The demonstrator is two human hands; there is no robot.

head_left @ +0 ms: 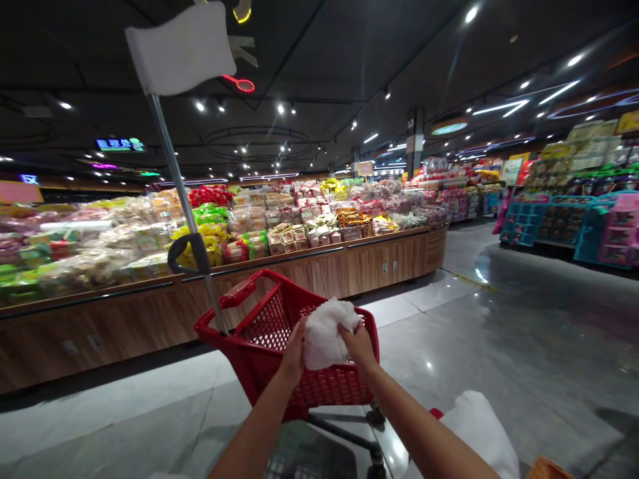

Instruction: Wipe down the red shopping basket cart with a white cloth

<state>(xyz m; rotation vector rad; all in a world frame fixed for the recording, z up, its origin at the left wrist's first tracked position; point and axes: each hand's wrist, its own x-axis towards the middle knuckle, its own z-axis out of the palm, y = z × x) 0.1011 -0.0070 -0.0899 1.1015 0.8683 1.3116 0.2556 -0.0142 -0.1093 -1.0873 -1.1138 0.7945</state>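
Note:
Over the near rim of a red plastic shopping cart (279, 392), I hold a crumpled white cloth (327, 332) in both hands. My left hand (294, 354) presses against its left side with the fingers partly hidden. On the other side, the fingers of my right hand (358, 342) dig into the cloth. The cart's basket has mesh walls, and the cloth covers part of its inside. A metal pole (172, 159) rises from the handle end of the cart, with a dark grey loop (197, 255) and a white flag-like piece (184, 50) on top.
A long wooden display counter (299, 276), heaped with packaged food, runs behind the cart. White fabric (474, 429) shows at the lower right, by an orange-brown edge (546, 469). Blue and pink racks (526, 223) stand at the far right on a shiny grey floor (499, 326).

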